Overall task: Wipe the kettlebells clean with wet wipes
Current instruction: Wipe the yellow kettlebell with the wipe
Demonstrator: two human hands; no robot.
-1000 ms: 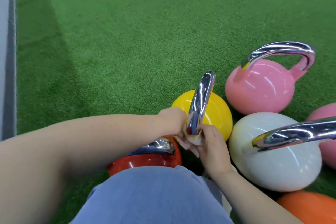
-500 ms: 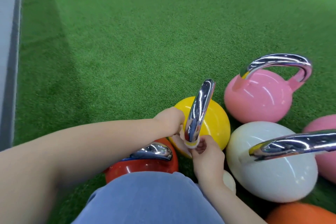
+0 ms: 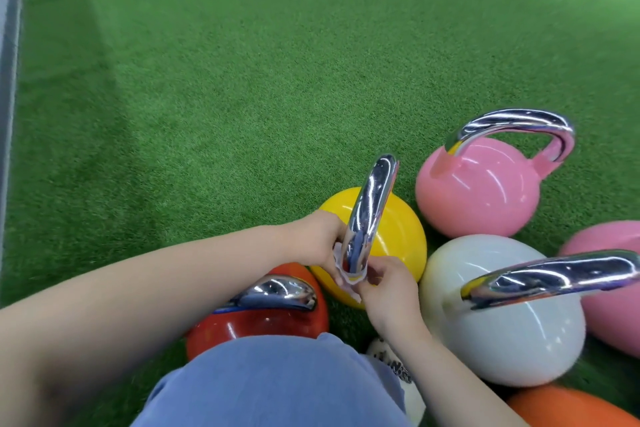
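Chrome handle (image 3: 370,211) of the round yellow kettlebell (image 3: 398,236) rises on green artificial turf (image 3: 242,80); left hand (image 3: 317,236) and right hand (image 3: 388,291) pinch a white wet wipe (image 3: 349,282) around its base, beside the red kettlebell (image 3: 259,322) and white kettlebell (image 3: 502,333).

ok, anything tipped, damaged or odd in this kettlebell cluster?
Nothing stands out. The kettlebells sit clustered on the green turf, no visible damage or spill. Both hands, left hand and right hand, hold a wet wipe around the base of the yellow kettlebell handle.
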